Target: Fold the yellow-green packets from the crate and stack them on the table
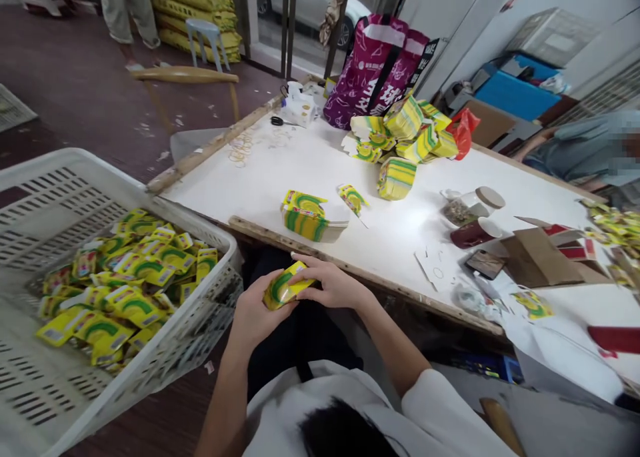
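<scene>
Packet (284, 287) held just off the table's edge

The white table (200, 189) spans the view. To its left stands the crate (193, 347), with a heap of yellow-green packets (135, 270) inside. A purple bag (367, 70) stands at the table's far end, and card bundles (405, 127) lie piled in front of it. Nearer the person, a stack (306, 217) of cards sits beyond the hands, with a loose card (353, 199) just beside it. The left hand (254, 308) is curled around the packet's left side; the right hand (331, 281) has its fingers bent over the other end. Both are closed on it, before the person's body. Smaller still, scissors (277, 121) lie near rubber bands (241, 150) on the table.
</scene>
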### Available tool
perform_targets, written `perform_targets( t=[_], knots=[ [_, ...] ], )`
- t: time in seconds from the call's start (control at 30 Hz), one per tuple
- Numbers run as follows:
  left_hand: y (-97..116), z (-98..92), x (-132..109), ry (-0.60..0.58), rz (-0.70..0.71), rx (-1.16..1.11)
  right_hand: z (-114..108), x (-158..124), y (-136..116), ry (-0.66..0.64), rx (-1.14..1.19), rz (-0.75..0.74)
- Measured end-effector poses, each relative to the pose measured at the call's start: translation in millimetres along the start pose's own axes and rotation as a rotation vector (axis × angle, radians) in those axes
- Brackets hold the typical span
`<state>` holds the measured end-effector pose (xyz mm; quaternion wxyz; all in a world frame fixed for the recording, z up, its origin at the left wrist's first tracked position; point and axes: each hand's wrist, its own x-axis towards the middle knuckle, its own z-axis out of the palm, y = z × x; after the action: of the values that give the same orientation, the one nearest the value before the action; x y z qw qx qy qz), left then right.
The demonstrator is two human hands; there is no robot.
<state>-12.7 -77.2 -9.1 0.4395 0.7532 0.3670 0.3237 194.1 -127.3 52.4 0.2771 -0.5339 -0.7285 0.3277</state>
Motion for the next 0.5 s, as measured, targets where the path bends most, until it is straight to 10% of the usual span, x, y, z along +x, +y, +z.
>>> perform_targets(
  t=[0.2,0.37,0.5],
  knots=[
    [1.7,-4.7,-0.2,-0.064,-0.003,-0.014,-6.3,-0.5,1.2,-0.089,0.037,0.004],
    [1.9,3.0,3.1,0.005,-0.017,-0.028,15.8,5.8,3.8,0.102,0.067,-0.03],
    [-5.1,6.1,9.9,0.415,-0.166,-0.392,7.4,20.0,10.3,0.258,0.064,-0.001]
  ],
)
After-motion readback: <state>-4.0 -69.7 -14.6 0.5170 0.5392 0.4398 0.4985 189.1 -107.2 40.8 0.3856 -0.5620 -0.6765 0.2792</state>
